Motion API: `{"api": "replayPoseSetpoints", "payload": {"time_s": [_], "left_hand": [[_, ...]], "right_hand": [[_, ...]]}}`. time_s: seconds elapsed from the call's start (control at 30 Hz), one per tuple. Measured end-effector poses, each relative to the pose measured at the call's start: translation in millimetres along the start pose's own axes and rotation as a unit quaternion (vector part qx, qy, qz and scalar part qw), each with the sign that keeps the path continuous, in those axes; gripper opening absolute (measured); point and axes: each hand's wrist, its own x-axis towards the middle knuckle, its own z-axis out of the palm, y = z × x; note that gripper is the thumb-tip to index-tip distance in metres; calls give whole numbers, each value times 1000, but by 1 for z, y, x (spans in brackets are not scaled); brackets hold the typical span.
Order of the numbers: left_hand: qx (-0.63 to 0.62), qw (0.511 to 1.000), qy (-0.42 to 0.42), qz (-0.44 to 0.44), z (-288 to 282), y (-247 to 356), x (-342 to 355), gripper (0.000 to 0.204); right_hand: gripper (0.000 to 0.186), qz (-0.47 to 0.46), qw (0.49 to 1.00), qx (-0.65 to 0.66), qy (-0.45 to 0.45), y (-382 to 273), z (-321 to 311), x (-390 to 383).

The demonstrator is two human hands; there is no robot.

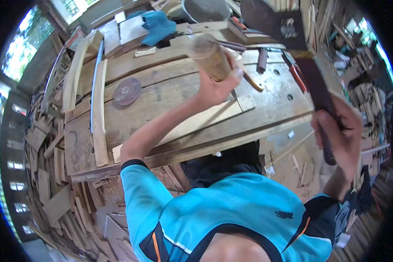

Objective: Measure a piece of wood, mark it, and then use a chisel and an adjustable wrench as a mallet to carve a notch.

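Note:
My left hand (218, 85) is closed around the thick wooden handle (207, 52) of a chisel, whose narrow blade points down at the right part of a long pale board (192, 124) lying along the bench's front. My right hand (338, 135) grips the long dark handle of a wooden mallet (275, 26), raised at the upper right with its broad head above the bench. A yellow-handled tool (252, 81) lies just beyond the board, and my left forearm hides part of the board.
The worn workbench (157, 96) carries a round disc (126, 91), long strips (101, 109) on the left, a teal cloth (157, 28), a dark cylinder (262, 61) and red-handled pliers (297, 76). A bucket (205, 11) stands behind. Wood offcuts (52, 201) pile around the bench.

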Motion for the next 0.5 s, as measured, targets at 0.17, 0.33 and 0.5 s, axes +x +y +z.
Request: {"api": "replayPoseSetpoints", "payload": {"time_s": [0.17,0.33,0.5], "left_hand": [[-88,995,3,-54,4,-6,2,21],[-68,994,-56,-65,3,4,-4,22],[-52,993,-106,-21,-8,12,-23,23]], "right_hand": [[24,139,989,57,-11,100,25,-26],[19,221,962,163,-5,150,52,-41],[21,261,936,235,-8,165,57,-44]]}}
